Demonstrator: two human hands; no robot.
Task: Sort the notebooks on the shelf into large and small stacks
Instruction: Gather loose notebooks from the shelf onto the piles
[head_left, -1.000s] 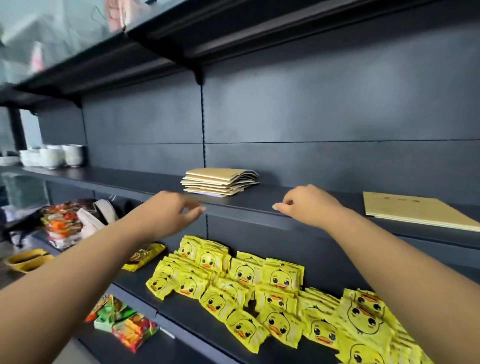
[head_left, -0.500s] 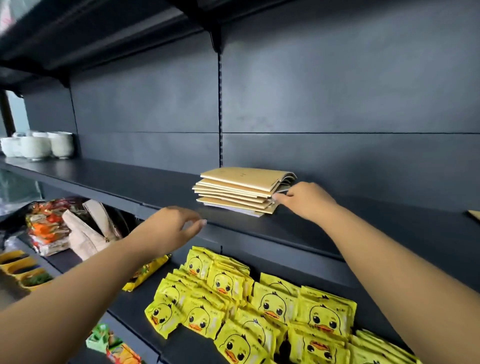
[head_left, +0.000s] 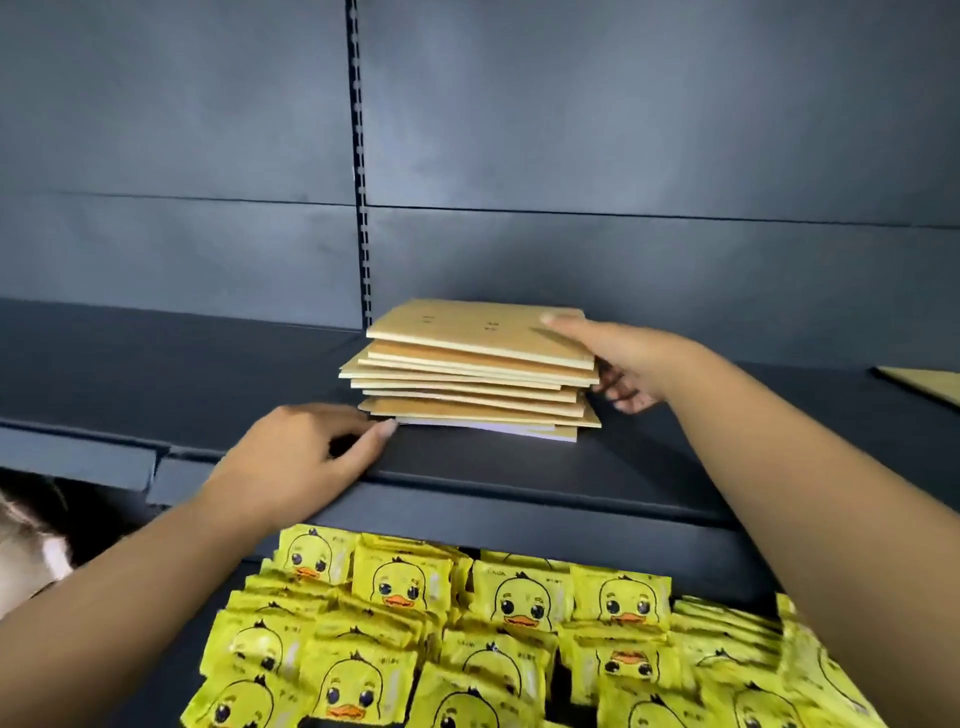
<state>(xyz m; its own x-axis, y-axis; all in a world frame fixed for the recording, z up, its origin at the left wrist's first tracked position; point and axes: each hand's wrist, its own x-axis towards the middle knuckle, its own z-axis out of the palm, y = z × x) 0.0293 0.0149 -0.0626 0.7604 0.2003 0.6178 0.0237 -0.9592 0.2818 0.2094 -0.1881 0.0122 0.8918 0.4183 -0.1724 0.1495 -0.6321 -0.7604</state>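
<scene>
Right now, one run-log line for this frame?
right hand: grips notebook stack right side | left hand: fingertips at stack's bottom-left corner | stack on shelf | phase: grasping

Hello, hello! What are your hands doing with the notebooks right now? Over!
Right hand grips the notebook pile, thumb on top. Left hand open, fingertips at its bottom corner. Nothing blocking on the shelf.

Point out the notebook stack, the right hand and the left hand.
notebook stack (head_left: 470, 332), head view, top cover.
right hand (head_left: 626, 364), head view, back of the hand at the stack's right side.
left hand (head_left: 291, 457), head view, back of the hand.
</scene>
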